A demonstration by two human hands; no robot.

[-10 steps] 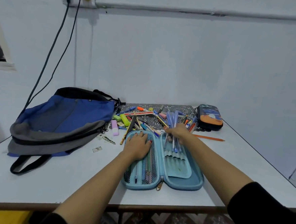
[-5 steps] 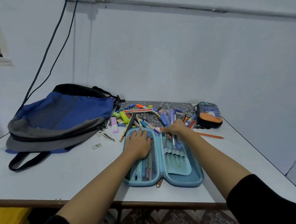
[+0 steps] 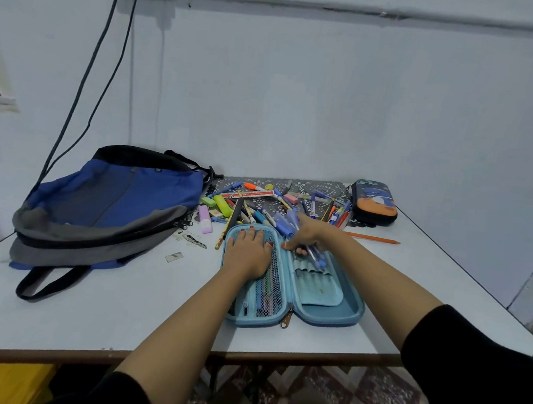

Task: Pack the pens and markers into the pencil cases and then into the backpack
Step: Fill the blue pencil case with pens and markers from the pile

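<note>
The left hand (image 3: 249,251) lies flat, fingers straight, on the mesh half of the open blue pencil case (image 3: 329,319). The right hand (image 3: 308,236) grips a bunch of blue pens (image 3: 285,223) above the other half. The backpack (image 3: 110,203) lies at the left.

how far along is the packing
Done: a few pens sit behind the mesh of the open light blue pencil case. In hand: the right hand grips a bundle of blue pens over its loop side while the left hand presses the mesh. Left: the pile of pens and markers, the dark pencil case, the backpack.
</note>
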